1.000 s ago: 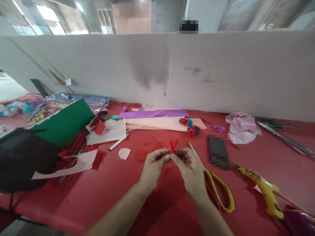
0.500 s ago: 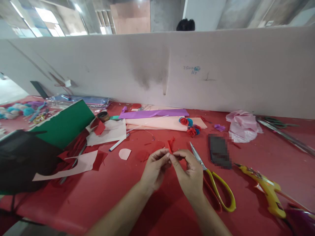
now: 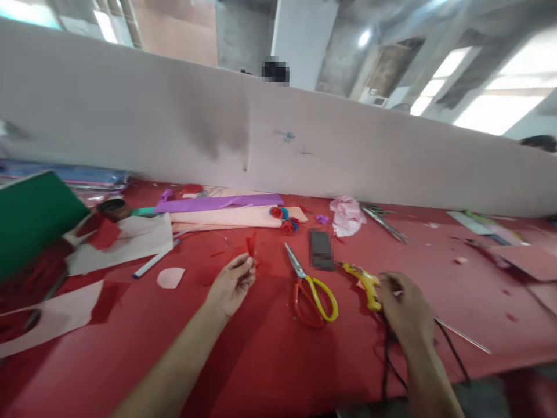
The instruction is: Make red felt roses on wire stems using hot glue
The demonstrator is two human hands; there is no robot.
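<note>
My left hand (image 3: 232,284) is closed, pinching a thin twisted strip of red material (image 3: 251,244) that sticks up from its fingertips above the red table. Off to the right, my right hand (image 3: 404,302) is at the back end of a yellow glue gun (image 3: 364,283), its fingers curled and blurred. Whether it grips the gun cannot be made out. The gun lies on the table, nozzle pointing left. Between the hands rest scissors (image 3: 308,290) with one yellow and one red handle, blades pointing away.
Behind the scissors lies a dark phone (image 3: 321,249). Red and blue fabric flowers (image 3: 282,217) sit by peach and purple sheets (image 3: 217,203). Crumpled pink material (image 3: 347,216) is farther back. Paper scraps (image 3: 130,238) and a green board (image 3: 37,223) occupy the left. A white partition (image 3: 174,116) closes the back.
My hands have parted. The right one has left the red strip and gone right to the glue gun, while the left keeps the strip. The view has turned right.
</note>
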